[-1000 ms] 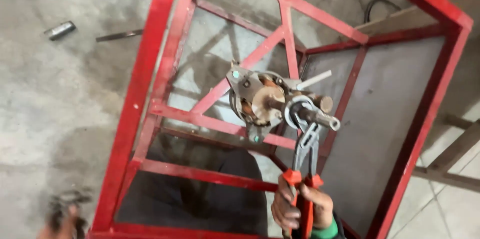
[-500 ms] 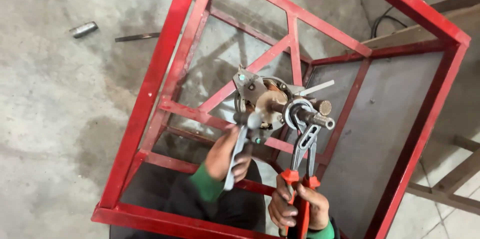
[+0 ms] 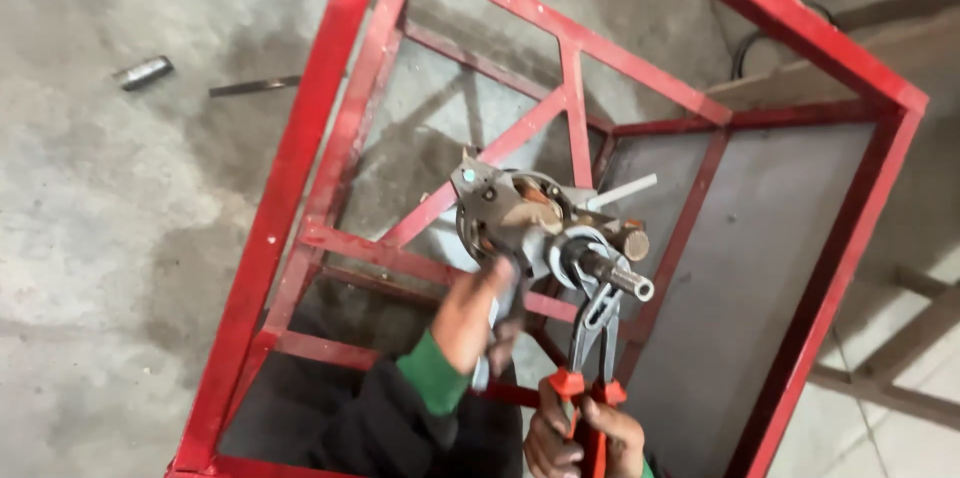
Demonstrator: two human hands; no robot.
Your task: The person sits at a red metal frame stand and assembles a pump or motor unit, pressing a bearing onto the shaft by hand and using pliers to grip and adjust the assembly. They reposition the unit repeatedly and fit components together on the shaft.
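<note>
Right hand (image 3: pixel 585 438), nearest the camera and below the motor assembly (image 3: pixel 530 218), is closing tight around the orange handles of the pliers (image 3: pixel 590 338). The pliers' metal head is reaching up and gripping the shaft (image 3: pixel 620 276) sticking out of the motor assembly's right side.

Left hand (image 3: pixel 470 313), green cuff showing, is lying just below-left of the motor assembly, fingers wrapping a grey tool (image 3: pixel 505 313), possibly a wrench; view blurred there. Its upper end is meeting the assembly's lower edge.

Motor assembly is sitting inside the red frame (image 3: pixel 320 138), on its crossing diagonal bars.

Left of the motor assembly and beyond the frame, a short metal cylinder (image 3: pixel 143 72) and a thin rod (image 3: pixel 255 86) are lying on the concrete floor (image 3: pixel 100 238).
</note>
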